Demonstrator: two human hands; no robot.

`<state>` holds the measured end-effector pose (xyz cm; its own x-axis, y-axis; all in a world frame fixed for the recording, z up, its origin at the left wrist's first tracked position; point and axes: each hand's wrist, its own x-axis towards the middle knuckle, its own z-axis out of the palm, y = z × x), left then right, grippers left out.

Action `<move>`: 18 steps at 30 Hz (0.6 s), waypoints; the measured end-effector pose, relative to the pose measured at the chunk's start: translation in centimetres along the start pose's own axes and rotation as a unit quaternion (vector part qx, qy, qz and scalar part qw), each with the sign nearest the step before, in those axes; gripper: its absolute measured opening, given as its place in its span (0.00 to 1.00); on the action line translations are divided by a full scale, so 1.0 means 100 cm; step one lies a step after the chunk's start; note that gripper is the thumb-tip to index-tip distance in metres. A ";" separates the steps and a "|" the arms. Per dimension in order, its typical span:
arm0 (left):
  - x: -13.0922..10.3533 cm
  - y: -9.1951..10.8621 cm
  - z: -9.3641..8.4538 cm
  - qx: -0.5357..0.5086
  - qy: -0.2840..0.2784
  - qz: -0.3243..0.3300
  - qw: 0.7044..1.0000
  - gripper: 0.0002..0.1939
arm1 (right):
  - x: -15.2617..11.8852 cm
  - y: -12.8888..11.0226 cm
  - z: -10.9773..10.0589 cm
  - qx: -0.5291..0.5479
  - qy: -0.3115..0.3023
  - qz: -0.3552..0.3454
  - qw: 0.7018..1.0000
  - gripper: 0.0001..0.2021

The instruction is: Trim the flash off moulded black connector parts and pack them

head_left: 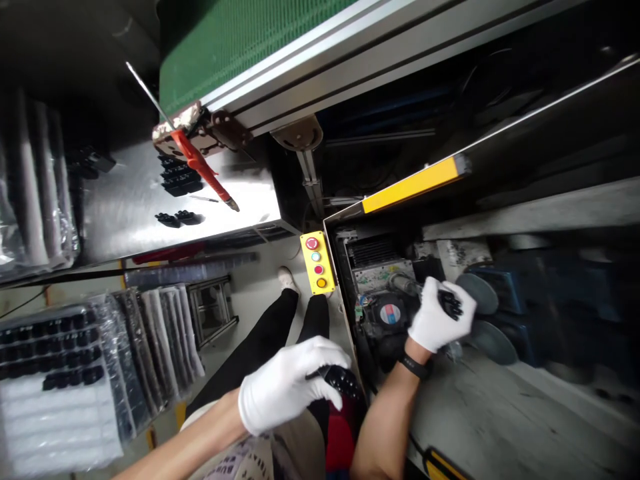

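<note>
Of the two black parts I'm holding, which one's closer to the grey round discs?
The black part in your right hand, beside the discs; the other part, in your left hand, is farther off from them.

A plain white glove (265, 400) covers the left hand (293, 381), and a matching one the right hand (434, 319). Around the right wrist sits a black band (414, 366) (its small markings too blurred to read). The beige shirt (303, 443) carries dark lettering (245, 467) at the near edge; farther off, black trousers (265, 340) meet a pale shoe (287, 280).
</note>
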<state>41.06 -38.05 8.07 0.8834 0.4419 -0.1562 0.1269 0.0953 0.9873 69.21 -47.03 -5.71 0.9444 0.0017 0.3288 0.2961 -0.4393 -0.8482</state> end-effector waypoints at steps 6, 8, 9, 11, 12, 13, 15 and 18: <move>0.006 0.003 -0.004 0.008 -0.014 0.015 1.000 0.18 | 0.002 -0.003 0.000 0.025 -0.007 0.023 0.999 0.18; 0.004 -0.001 -0.004 0.006 -0.022 0.009 1.000 0.18 | 0.004 -0.004 0.000 0.027 -0.012 0.015 0.999 0.17; 0.002 -0.003 -0.004 0.001 -0.025 0.002 1.000 0.18 | 0.004 -0.005 0.000 0.022 -0.010 0.006 1.000 0.16; -0.002 -0.008 -0.003 -0.010 -0.028 -0.014 0.999 0.17 | 0.005 -0.006 0.000 0.014 -0.001 -0.010 1.000 0.15; -0.004 -0.010 -0.001 -0.014 -0.030 -0.022 0.999 0.17 | 0.006 -0.006 0.000 0.016 -0.002 -0.012 1.000 0.14; -0.005 -0.011 0.000 -0.015 -0.033 -0.027 0.999 0.17 | 0.006 -0.007 0.000 0.026 -0.007 -0.009 1.000 0.13; -0.006 -0.011 0.003 -0.013 -0.043 -0.028 0.999 0.17 | 0.006 -0.007 0.000 0.055 -0.020 0.001 0.998 0.13; -0.004 -0.004 0.005 -0.029 -0.056 -0.036 0.997 0.16 | 0.005 -0.006 0.000 0.065 -0.021 0.000 0.998 0.13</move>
<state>40.90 -38.69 7.79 0.9178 0.3308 -0.2196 0.1685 0.1762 0.9698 69.57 -46.76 -5.05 0.9486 0.0407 0.3138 0.3099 -0.3196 -0.8955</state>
